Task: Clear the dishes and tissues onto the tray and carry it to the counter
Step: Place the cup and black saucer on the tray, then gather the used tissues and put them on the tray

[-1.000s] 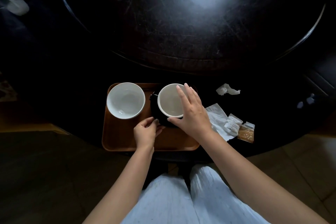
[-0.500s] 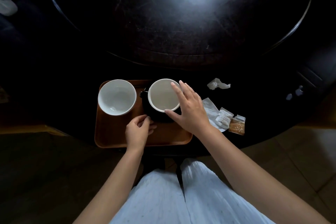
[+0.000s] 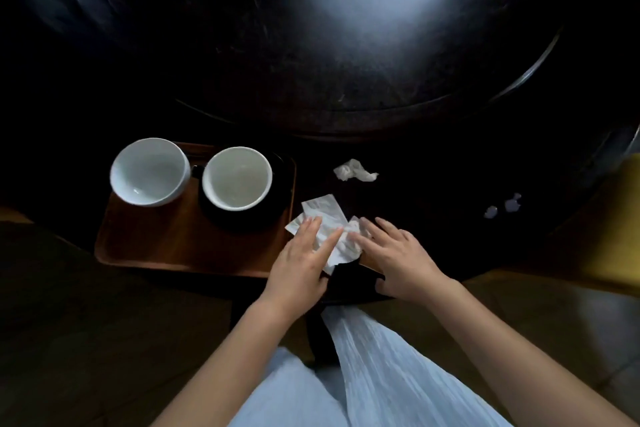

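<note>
while 2 bowls [image 3: 149,170] fill the tray [image 3: 166,243], a crumpled tissue [image 3: 355,171] lies apart.

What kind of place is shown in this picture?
Probably a dining room or restaurant: a large round dark table with a raised turntable in its middle, two used white bowls on a wooden tray, and crumpled tissues.

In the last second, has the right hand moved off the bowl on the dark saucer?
Yes. The right hand has left that bowl and gone rightward, off the tray, onto the flat tissues.
</note>
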`<control>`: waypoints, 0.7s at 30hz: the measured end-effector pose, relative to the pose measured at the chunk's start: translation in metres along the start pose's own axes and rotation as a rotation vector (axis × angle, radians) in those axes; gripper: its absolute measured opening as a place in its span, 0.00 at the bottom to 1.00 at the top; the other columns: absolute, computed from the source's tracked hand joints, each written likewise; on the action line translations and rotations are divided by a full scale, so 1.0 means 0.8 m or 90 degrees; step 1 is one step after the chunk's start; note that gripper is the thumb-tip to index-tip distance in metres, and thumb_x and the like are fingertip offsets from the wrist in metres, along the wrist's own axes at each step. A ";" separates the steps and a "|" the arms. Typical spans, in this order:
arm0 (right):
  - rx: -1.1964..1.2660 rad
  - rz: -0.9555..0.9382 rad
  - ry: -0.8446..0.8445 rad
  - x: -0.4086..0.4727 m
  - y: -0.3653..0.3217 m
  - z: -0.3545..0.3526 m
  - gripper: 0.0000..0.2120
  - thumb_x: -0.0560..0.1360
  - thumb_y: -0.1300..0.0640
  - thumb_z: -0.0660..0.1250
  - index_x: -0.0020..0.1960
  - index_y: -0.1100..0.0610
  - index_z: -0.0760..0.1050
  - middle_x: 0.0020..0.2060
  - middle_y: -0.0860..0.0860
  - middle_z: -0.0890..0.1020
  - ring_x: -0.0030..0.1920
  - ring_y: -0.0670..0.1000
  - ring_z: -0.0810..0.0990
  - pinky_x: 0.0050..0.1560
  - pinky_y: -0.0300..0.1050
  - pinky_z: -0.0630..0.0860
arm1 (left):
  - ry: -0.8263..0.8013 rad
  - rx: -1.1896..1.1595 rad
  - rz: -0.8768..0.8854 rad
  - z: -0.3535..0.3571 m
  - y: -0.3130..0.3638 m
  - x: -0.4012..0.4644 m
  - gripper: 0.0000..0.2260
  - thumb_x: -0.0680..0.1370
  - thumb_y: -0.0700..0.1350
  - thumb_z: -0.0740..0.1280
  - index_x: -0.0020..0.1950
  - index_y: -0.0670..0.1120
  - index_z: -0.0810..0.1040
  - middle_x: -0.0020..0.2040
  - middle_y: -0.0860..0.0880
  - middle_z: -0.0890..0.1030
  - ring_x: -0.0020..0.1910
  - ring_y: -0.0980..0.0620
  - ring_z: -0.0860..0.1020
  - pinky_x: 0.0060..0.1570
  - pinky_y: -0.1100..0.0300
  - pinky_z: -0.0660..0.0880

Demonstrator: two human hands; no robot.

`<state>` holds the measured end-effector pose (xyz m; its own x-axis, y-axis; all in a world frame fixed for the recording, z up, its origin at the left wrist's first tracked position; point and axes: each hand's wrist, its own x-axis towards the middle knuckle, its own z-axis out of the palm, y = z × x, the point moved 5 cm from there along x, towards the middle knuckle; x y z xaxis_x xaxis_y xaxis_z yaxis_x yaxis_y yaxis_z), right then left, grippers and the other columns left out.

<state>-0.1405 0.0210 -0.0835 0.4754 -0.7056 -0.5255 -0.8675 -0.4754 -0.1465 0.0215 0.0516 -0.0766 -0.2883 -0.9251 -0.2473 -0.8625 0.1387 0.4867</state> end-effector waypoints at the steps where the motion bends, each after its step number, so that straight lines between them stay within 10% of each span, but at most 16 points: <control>1: -0.006 -0.017 0.008 0.000 0.004 0.002 0.42 0.68 0.56 0.67 0.74 0.45 0.46 0.77 0.51 0.49 0.75 0.56 0.49 0.68 0.54 0.62 | -0.060 0.052 -0.011 0.008 0.003 0.010 0.36 0.73 0.40 0.64 0.75 0.55 0.49 0.77 0.44 0.47 0.76 0.45 0.45 0.70 0.53 0.58; 4: -0.035 -0.071 0.082 0.006 0.010 -0.001 0.38 0.63 0.61 0.71 0.69 0.48 0.62 0.68 0.55 0.70 0.64 0.61 0.71 0.46 0.51 0.78 | -0.102 0.111 -0.057 0.019 0.004 0.026 0.35 0.73 0.39 0.63 0.75 0.55 0.50 0.77 0.44 0.47 0.75 0.45 0.46 0.68 0.52 0.61; 9: -0.021 -0.165 0.187 0.021 0.012 -0.012 0.19 0.66 0.59 0.70 0.56 0.53 0.74 0.52 0.54 0.78 0.46 0.56 0.77 0.23 0.41 0.68 | 0.076 0.103 -0.019 0.014 0.007 0.035 0.22 0.63 0.37 0.75 0.56 0.48 0.79 0.59 0.43 0.79 0.60 0.43 0.75 0.38 0.58 0.79; 16: -0.033 -0.215 0.079 0.032 0.012 -0.011 0.34 0.65 0.60 0.71 0.68 0.49 0.63 0.69 0.55 0.66 0.55 0.58 0.71 0.35 0.46 0.70 | 0.165 0.017 -0.034 0.008 0.007 0.036 0.06 0.67 0.35 0.71 0.43 0.41 0.83 0.49 0.44 0.82 0.51 0.46 0.80 0.36 0.57 0.79; 21: -0.054 -0.229 0.072 0.037 0.016 -0.018 0.29 0.63 0.58 0.73 0.62 0.52 0.70 0.64 0.57 0.71 0.53 0.58 0.73 0.36 0.46 0.68 | 0.172 -0.019 -0.048 0.009 0.003 0.038 0.07 0.65 0.33 0.72 0.41 0.40 0.82 0.47 0.44 0.83 0.50 0.46 0.81 0.39 0.58 0.79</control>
<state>-0.1359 -0.0136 -0.0885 0.7649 -0.5366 -0.3563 -0.6288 -0.7421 -0.2323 0.0080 0.0266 -0.0887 -0.0989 -0.9937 -0.0526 -0.8632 0.0594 0.5013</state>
